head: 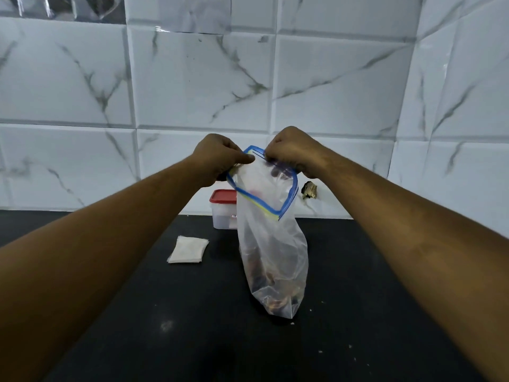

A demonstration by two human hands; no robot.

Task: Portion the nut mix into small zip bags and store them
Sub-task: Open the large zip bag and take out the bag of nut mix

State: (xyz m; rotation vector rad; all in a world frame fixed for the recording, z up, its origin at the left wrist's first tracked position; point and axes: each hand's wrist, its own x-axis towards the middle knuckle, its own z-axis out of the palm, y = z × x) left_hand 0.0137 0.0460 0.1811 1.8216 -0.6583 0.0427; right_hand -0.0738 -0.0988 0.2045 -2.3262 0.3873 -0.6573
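Note:
A large clear zip bag (271, 249) with a blue and yellow zip rim hangs upright over the black counter (192, 326), its bottom resting there. Dark nut mix (275, 299) lies in its lower part. My left hand (217, 161) pinches the rim's left side and my right hand (292, 153) pinches the rim's far right side, so the mouth stands open. A flat stack of small clear zip bags (188, 249) lies on the counter to the left of the big bag.
A clear plastic box with a red lid (223, 209) stands against the wall behind the bag. White marble-look tiles (192, 86) cover the wall, with a chipped hole (309, 190) to the right. Crumbs dot the counter at the right.

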